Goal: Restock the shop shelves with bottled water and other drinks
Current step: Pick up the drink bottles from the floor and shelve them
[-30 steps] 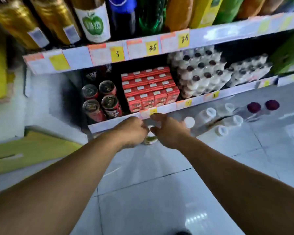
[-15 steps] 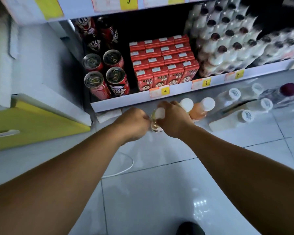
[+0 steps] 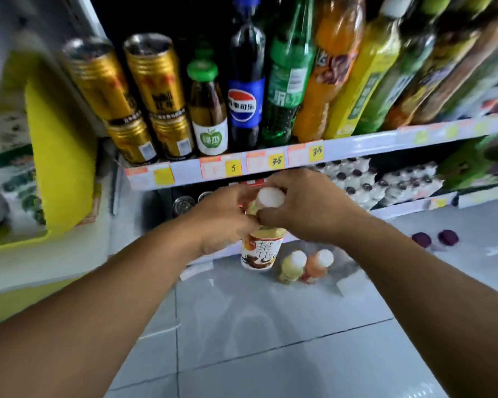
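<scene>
Head view: both hands — left hand [image 3: 224,222], right hand [image 3: 308,211] — clamp one tea bottle [image 3: 260,248] near its cap; swinging low, it could topple floor bottles [image 3: 305,265].

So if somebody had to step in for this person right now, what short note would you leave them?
Left hand: grips the tea bottle around its upper body.
Right hand: fingers curled round the same bottle just below its white cap.
Where things are: the bottle is held up in front of the lower shelf, not yet on any shelf. Two more small bottles, one yellow and one orange, wait on the floor below; two purple-capped bottles lie on the floor further right.
Done: one bottle picked up.
Left: shelve it, then the floor bottles.
</scene>
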{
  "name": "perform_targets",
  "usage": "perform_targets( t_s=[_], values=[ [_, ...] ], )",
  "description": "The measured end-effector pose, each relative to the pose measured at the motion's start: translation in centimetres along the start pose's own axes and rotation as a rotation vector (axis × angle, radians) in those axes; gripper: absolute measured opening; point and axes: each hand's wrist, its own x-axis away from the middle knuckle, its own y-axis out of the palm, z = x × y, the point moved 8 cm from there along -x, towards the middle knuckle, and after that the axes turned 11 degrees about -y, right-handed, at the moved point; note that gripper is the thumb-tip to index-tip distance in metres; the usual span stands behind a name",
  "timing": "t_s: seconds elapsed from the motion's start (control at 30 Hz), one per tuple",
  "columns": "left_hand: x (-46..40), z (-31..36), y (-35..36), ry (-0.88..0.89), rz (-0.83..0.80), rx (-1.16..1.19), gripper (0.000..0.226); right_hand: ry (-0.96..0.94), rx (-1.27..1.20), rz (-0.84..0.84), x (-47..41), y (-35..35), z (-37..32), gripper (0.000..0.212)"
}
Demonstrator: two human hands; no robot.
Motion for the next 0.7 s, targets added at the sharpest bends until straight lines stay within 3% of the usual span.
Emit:
perform_targets(
  t_s=[0.1,0.2,0.37,0.53,0.7],
  values=[
    [2.3,5.5,-2.1,0.084,0.025,0.003,0.044,-0.016,-0.020,0.103,0.4,-5.9,-3.5,0.023],
    [4.8,9.8,-3.5,0.151,0.007,0.003,0.063,-0.057,-0.058,0.223,1.1,-11.1,-6.9,0.017],
    [9.1,14.5,-3.9,0.216,-0.027,0.056,0.069,-0.162,-0.202,0.450,2.6,-17.5,-11.8,0.015],
    [12.1,17.3,-3.0,0.229,-0.094,0.093,0.050,-0.241,-0.285,0.666,3.6,-21.9,-14.7,0.023],
    [13.2,19.4,-4.0,0.249,0.023,0.132,0.039,-0.210,-0.354,0.711,3.2,-23.7,-15.4,0.033]
  ],
)
